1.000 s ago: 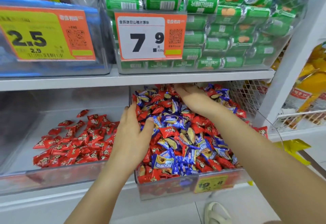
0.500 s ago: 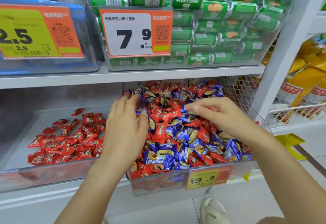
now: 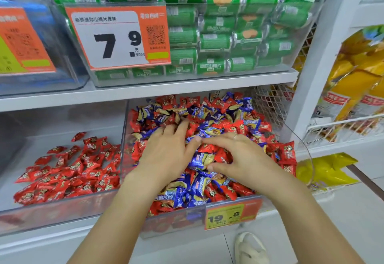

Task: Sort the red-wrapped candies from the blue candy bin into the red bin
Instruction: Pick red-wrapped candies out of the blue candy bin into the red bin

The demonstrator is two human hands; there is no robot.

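Observation:
On the lower shelf, the clear bin on the right (image 3: 133,139) is heaped with mixed blue-wrapped candies (image 3: 199,189) and red-wrapped candies (image 3: 287,153). The clear bin to its left (image 3: 62,211) holds only red-wrapped candies (image 3: 72,170). Both my hands are over the mixed heap. My left hand (image 3: 166,153) lies flat on it with its fingers stretched toward the back. My right hand (image 3: 241,155) arches over the middle, with forefinger and thumb spread either side of a red and a blue candy; I see no firm grip. The two forefingers nearly touch.
Above the shelf board (image 3: 187,85) stands a clear bin of green rolls (image 3: 218,41) with a 7.9 price tag (image 3: 116,37). A 19.8 tag (image 3: 226,216) hangs on the mixed bin's front. A white upright (image 3: 324,56), yellow bags (image 3: 353,80) and a sandalled foot (image 3: 249,249) are at the right.
My right hand has come forward from the back of the heap to its middle and spread its fingers. My left hand has moved from the bin's left wall onto the heap.

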